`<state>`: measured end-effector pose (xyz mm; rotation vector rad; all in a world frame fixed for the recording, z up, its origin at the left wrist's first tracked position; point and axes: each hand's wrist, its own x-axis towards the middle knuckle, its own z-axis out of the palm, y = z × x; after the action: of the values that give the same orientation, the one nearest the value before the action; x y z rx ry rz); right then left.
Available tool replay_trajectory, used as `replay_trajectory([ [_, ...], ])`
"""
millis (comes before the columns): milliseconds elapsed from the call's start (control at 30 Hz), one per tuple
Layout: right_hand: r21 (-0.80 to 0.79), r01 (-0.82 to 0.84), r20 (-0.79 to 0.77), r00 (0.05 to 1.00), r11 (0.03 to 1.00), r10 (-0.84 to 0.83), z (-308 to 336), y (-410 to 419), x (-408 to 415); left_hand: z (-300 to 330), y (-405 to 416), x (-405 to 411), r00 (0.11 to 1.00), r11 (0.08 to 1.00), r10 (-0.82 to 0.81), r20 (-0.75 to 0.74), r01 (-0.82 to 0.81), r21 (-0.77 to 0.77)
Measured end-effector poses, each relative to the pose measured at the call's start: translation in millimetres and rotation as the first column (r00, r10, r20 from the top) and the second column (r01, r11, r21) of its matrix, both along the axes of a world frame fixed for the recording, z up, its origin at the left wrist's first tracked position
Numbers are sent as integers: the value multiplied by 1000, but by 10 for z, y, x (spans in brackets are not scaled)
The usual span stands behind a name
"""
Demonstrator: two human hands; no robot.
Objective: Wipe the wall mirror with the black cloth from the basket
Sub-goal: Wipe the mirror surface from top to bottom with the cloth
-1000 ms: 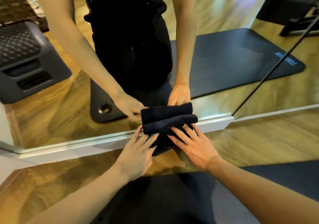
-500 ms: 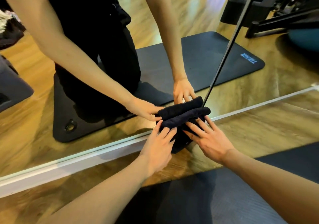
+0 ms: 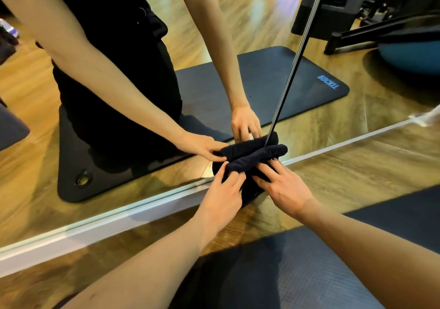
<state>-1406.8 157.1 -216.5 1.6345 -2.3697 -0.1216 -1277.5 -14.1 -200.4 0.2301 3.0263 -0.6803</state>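
Two hands, the left hand (image 3: 222, 195) and the right hand (image 3: 284, 187), press with almost straight fingers one folded black cloth (image 3: 256, 157) against the bottom edge of the wall mirror (image 3: 119, 156), above one white baseboard (image 3: 95, 233).

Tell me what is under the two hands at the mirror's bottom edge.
A folded black cloth lies under the left hand and right hand, pressed against the mirror. The glass behind it is covered.
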Motion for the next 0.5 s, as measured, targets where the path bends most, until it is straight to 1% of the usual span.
replay_trajectory([
  [67,-78,-3,47,999,997,6,77,-57,-14,50,90,-18,999,1000,25,31,-25,9],
  [100,-122,26,92,996,992,-15,122,-108,-12,86,132,-21,998,999,34,48,-34,8],
  [167,-181,153,220,969,971,-112,241,-224,20,174,194,-54,993,998,49,104,-52,22],
  [267,-164,301,333,913,939,-235,396,-332,97,374,212,-172,987,997,42,154,-50,53],
  [367,-171,406,431,850,898,-303,432,-336,136,539,181,-273,994,995,25,107,-35,92],
  [433,-164,455,451,824,875,-343,441,-311,130,611,158,-301,997,984,53,49,-60,165],
  [500,-147,463,448,819,874,-358,443,-288,145,666,130,-324,994,958,114,-4,-109,267],
])
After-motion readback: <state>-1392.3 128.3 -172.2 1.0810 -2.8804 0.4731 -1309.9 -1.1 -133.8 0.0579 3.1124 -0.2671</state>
